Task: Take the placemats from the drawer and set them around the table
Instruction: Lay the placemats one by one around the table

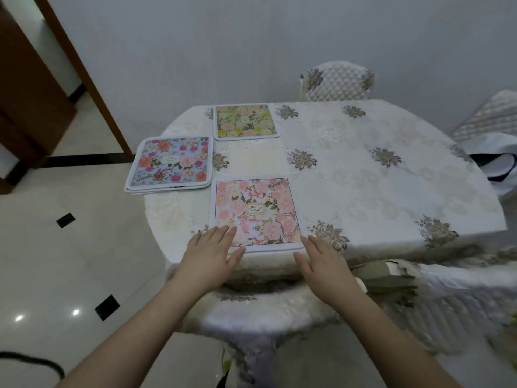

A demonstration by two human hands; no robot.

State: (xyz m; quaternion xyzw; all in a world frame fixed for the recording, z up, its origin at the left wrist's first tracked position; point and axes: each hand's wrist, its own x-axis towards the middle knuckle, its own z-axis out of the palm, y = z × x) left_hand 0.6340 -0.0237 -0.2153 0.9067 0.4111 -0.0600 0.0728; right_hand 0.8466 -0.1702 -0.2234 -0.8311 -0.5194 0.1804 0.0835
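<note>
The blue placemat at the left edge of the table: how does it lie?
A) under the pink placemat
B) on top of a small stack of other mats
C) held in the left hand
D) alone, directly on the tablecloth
B: the blue placemat tops a stack whose lower mats' edges show beneath it.

The table [363, 169] wears a matt, embroidered white cloth. The placemats [253, 211] look smooth, with printed flowers. The floor [56, 261] is glossy tile; the chair [337, 82] cover is quilted fabric.
</note>
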